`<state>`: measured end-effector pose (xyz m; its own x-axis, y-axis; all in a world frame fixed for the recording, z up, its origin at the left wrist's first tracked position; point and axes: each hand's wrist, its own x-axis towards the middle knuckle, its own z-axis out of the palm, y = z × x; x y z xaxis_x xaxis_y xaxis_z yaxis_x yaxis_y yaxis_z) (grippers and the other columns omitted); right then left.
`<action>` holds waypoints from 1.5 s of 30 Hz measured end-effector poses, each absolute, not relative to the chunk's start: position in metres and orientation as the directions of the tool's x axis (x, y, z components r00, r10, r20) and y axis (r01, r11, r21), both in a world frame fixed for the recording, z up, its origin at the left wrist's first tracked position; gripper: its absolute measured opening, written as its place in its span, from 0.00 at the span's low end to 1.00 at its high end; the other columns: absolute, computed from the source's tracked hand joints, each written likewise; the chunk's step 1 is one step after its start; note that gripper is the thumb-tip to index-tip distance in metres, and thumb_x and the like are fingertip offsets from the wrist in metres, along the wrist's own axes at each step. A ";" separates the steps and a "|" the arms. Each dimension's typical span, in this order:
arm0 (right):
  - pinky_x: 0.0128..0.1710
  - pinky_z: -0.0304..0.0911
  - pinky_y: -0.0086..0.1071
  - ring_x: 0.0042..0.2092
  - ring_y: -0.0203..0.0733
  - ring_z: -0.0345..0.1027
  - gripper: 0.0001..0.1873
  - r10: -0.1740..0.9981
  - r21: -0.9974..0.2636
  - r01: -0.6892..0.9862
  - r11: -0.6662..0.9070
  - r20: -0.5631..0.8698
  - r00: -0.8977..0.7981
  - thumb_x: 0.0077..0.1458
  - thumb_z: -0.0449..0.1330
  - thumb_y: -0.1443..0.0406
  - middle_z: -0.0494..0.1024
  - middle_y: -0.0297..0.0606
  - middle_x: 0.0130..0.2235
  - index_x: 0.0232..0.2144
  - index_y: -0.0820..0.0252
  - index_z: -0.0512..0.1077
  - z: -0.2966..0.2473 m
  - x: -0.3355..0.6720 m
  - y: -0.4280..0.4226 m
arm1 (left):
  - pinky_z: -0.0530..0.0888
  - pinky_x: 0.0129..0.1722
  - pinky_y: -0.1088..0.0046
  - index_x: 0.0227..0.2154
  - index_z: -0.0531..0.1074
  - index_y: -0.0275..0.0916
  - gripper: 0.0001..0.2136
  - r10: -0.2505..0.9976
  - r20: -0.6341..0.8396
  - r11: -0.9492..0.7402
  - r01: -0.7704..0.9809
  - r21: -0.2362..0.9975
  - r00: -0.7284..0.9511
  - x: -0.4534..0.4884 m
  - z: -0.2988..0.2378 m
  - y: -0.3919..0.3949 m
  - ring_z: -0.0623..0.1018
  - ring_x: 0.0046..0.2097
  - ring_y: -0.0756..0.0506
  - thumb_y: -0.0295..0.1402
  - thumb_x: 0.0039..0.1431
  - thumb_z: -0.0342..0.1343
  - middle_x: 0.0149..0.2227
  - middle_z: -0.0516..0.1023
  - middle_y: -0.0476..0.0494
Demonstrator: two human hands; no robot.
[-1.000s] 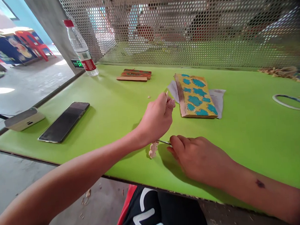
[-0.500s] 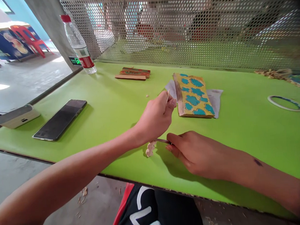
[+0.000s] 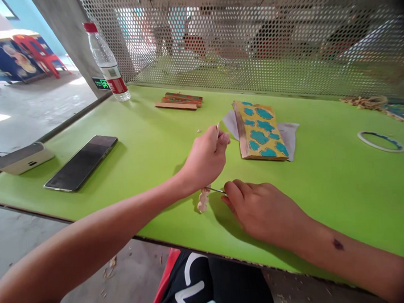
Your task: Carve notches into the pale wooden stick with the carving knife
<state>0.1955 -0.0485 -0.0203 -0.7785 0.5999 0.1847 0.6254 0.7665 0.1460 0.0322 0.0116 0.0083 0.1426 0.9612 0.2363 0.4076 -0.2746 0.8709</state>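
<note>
My left hand [image 3: 207, 158] is closed around a pale carved wooden piece [image 3: 203, 201]. The wood's wavy-edged lower end shows below my wrist, and a thin pale tip pokes out above my thumb; the middle is hidden by the hand. My right hand [image 3: 254, 207] pinches a small carving knife [image 3: 216, 190], its handle mostly hidden in the fingers. The thin metal blade points left and meets the wood just under my left wrist.
A yellow block with blue patches [image 3: 261, 129] lies on white paper [image 3: 290, 138]. Wooden strips [image 3: 179, 101], a water bottle [image 3: 109, 68], a phone [image 3: 82, 162], a grey-white device [image 3: 24, 157], a tape ring [image 3: 380, 142] and coiled cord [image 3: 365, 102] are on the green table [image 3: 137, 141]. A perforated metal screen [image 3: 234, 47] stands behind.
My left hand has shifted slightly left and down. The knife has moved a little left along with my right hand, and its blade still meets the wooden piece.
</note>
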 end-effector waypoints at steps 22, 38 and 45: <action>0.23 0.40 0.34 0.21 0.38 0.57 0.12 0.670 -0.286 0.685 0.670 -0.164 -0.724 0.71 0.46 0.64 0.69 0.33 0.23 0.35 0.58 0.65 0.010 0.198 -0.038 | 0.57 0.25 0.71 0.32 0.60 0.42 0.10 0.922 0.309 -0.374 0.332 0.866 0.233 0.034 0.010 0.008 0.61 0.21 0.52 0.31 0.72 0.46 0.18 0.61 0.58; 0.25 0.35 0.37 0.23 0.43 0.64 0.10 0.586 0.192 0.615 0.765 0.191 -0.788 0.69 0.47 0.70 0.72 0.39 0.27 0.34 0.59 0.64 -0.016 0.198 -0.049 | 0.57 0.25 0.71 0.30 0.58 0.43 0.11 0.939 0.289 -0.340 0.374 0.863 0.188 0.033 0.007 0.011 0.62 0.21 0.52 0.32 0.72 0.46 0.18 0.61 0.58; 0.24 0.34 0.37 0.21 0.43 0.65 0.10 0.609 0.244 0.636 0.732 0.185 -0.771 0.67 0.48 0.72 0.71 0.38 0.26 0.33 0.58 0.63 -0.016 0.193 -0.056 | 0.57 0.24 0.71 0.30 0.59 0.42 0.11 0.945 0.269 -0.322 0.396 0.860 0.183 0.034 0.009 0.010 0.61 0.21 0.52 0.31 0.72 0.46 0.18 0.61 0.57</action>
<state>0.1927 -0.0560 -0.0161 -0.7713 0.6091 0.1847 0.6363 0.7317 0.2442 0.0340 0.0100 0.0085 0.1830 0.9455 0.2695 0.3957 -0.3217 0.8602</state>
